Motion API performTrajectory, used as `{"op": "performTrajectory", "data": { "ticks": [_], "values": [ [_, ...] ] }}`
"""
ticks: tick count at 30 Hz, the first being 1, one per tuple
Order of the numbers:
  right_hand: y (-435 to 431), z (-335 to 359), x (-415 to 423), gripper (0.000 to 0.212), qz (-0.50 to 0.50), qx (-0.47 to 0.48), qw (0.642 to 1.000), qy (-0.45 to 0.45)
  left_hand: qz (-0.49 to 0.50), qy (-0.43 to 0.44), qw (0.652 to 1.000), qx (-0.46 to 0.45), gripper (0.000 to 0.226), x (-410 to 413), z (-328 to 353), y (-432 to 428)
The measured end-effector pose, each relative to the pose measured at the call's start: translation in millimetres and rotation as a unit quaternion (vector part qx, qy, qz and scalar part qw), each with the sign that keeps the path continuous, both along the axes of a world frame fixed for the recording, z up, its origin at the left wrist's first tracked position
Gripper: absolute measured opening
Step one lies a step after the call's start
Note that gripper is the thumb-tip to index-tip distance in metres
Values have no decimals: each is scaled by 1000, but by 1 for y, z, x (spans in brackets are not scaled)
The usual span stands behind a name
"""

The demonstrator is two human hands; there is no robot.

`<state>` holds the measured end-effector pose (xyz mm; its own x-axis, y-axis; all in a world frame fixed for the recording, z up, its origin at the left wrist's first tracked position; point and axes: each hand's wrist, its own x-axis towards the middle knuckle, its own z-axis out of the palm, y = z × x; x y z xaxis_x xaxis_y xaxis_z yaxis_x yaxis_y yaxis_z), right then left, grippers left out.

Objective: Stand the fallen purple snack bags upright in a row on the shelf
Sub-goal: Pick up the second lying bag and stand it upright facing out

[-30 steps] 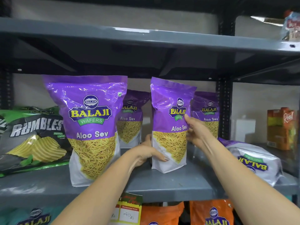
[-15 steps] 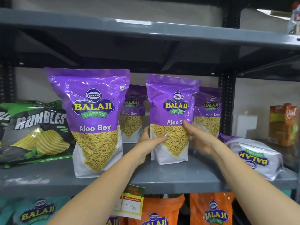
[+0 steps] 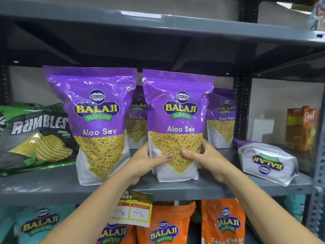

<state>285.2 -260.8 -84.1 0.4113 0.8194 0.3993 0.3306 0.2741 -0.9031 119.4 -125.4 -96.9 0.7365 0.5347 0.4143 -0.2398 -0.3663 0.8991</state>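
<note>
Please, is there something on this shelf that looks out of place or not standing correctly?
Yes. One purple snack bag lies on its side at the right end of the shelf, its logo upside down, while four others stand upright. Both hands, left hand and right hand, hold the front bag.

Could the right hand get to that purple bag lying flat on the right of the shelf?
Probably yes. The fallen bag lies just right of the right hand, with bare shelf between them and nothing in the way. That hand would first have to release the upright bag it grips.
</note>
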Motion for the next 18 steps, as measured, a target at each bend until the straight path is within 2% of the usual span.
{"op": "performTrajectory", "data": {
  "ticks": [2, 6, 8, 10, 11, 12, 13, 15, 16, 18],
  "values": [
    [-1, -2, -7, 59, 1, 14, 1000, -2, 7, 1, 1000, -6, 65, -8, 0, -4],
    [-3, -5, -14, 72, -15, 30, 999, 7, 28, 4, 999, -18, 65, -16, 3, -19],
    [-9, -5, -17, 89, -25, 16, 999, -13, 154, -16, 988, -1, 80, -15, -2, -34],
    [-22, 1, -15, 106, -72, 10, 996, -42, 290, -50, 954, 55, 91, -14, -13, -58],
    [-29, 5, -12, 106, -118, 19, 992, -50, 337, -92, 931, 107, 89, -16, -18, -72],
    [-41, 12, -3, 94, -176, 37, 982, -65, 354, -149, 907, 174, 82, -16, -21, -86],
    [-53, 19, 9, 72, -234, 59, 966, -88, 340, -199, 887, 241, 72, -16, -23, -96],
    [-84, 36, 41, 27, -369, 83, 915, -141, 237, -240, 875, 347, 50, -5, -20, -111],
    [-99, 43, 59, 16, -430, 78, 886, -156, 180, -226, 881, 376, 41, 5, -14, -116],
    [-124, 54, 93, 22, -513, 4, 841, -171, 106, -151, 916, 357, 34, 36, 3, -127]
  ]
}}
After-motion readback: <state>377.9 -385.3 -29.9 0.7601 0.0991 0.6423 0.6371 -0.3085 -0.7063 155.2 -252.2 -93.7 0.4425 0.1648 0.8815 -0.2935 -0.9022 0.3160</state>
